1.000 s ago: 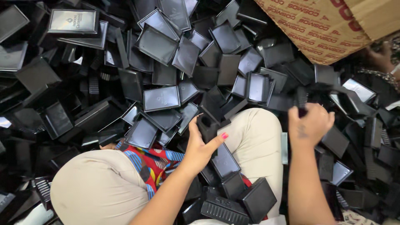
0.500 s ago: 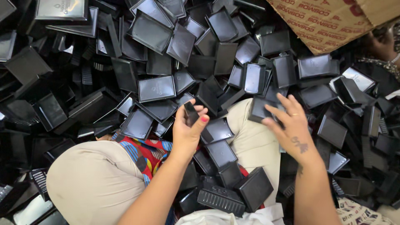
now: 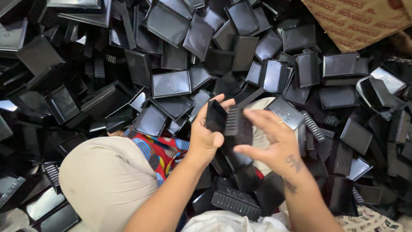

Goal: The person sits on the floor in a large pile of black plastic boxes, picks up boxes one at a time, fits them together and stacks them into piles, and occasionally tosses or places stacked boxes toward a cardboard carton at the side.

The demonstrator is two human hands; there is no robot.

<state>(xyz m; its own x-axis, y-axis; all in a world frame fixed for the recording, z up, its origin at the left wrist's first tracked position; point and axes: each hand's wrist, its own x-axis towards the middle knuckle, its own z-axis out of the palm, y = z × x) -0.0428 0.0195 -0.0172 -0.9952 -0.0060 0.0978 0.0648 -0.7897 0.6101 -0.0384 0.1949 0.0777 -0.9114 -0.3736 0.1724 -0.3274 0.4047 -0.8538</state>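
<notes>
Left hand [image 3: 205,136] clasped around a small black plastic box-shaped shell [image 3: 215,116], held up over the lap, open side turned toward the other hand. Right hand [image 3: 274,144] gripping a black ribbed plastic panel [image 3: 238,126], fingers spread along its far edge, the panel pressed against the shell's side. Looks like a fitting of the two pieces. Best done with the shell kept steady in the left palm, ribs lined up square with the shell's edge, then pushed home evenly rather than from one corner. Worth keeping thumbs clear of the seam. All around, a heap of similar glossy black plastic trays and lids [image 3: 171,83]; a brown cardboard box [image 3: 356,21] at the upper right; beige trousers [image 3: 103,176] below.
</notes>
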